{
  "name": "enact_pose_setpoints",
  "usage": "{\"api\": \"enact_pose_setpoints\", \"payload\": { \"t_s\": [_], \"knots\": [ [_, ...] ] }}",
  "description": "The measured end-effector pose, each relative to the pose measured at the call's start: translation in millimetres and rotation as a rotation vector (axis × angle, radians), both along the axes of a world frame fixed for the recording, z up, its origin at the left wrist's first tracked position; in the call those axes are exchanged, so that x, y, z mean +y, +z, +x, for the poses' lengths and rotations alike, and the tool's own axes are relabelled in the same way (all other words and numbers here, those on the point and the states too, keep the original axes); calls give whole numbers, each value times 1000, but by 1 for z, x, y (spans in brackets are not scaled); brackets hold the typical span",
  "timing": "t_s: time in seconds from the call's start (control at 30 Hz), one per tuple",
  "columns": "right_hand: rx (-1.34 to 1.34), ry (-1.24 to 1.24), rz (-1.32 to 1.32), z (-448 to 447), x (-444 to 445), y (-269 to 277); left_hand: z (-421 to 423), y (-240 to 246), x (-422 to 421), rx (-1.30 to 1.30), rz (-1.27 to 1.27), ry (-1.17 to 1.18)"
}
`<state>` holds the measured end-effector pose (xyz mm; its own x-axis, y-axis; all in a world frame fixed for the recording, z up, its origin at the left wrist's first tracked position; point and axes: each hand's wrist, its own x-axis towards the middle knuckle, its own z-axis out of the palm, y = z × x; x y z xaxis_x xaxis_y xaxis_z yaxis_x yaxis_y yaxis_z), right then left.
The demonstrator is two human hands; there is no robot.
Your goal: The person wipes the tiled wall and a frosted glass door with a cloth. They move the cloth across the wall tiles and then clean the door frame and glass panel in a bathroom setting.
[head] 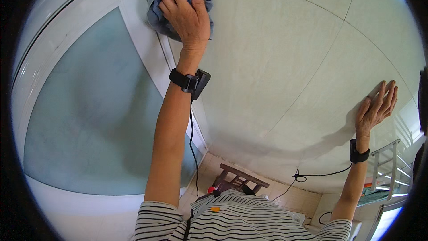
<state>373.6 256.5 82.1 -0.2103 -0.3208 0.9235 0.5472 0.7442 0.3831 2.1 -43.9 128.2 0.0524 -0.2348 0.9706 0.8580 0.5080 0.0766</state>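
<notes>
My left hand (190, 16) grips a bunched blue-grey cloth (157, 15). The cloth lies against the meeting line of a white door or partition frame (140, 36) and the pale tiled wall (260, 50). Well off to the right, my right hand (377, 108) rests on the same wall, fingers extended and holding nothing. Each wrist carries a black strap with a small device, one on the left wrist (190, 82) and one on the right (359, 152). Left of my left arm is a frosted bluish panel (93, 113) set in the white frame.
Black cables hang from both wrist devices, the right cable (301, 176) knotted midway. A dark wooden stool (244, 175) stands on the tiled floor below, near a red object (211, 189). At the right, a metal rack (384, 170) juts from the wall with a green towel (371, 195).
</notes>
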Motion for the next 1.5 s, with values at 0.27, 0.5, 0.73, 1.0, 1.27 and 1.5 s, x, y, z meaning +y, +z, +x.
{"api": "enact_pose_setpoints", "payload": {
  "t_s": [0.27, 0.5, 0.73, 1.0, 1.27, 1.5],
  "knots": [
    [10, 0, 3, 2, 2, 1, 19, -119, 31, -36, -96, -96],
    [-2, -12, -2, -5, -9, 2, 52, -270, -3, -147, -563, -156],
    [16, 43, -42, -3, -10, 1, 15, -177, -13, -374, -279, -104],
    [37, 60, -75, 2, 0, -6, 52, -17, 43, -12, 63, -98],
    [29, 95, -92, -3, -2, -7, 138, -178, 70, 384, -818, -159],
    [13, 87, -145, -1, -6, -7, 89, -67, 58, -53, -245, -149]
  ]
}}
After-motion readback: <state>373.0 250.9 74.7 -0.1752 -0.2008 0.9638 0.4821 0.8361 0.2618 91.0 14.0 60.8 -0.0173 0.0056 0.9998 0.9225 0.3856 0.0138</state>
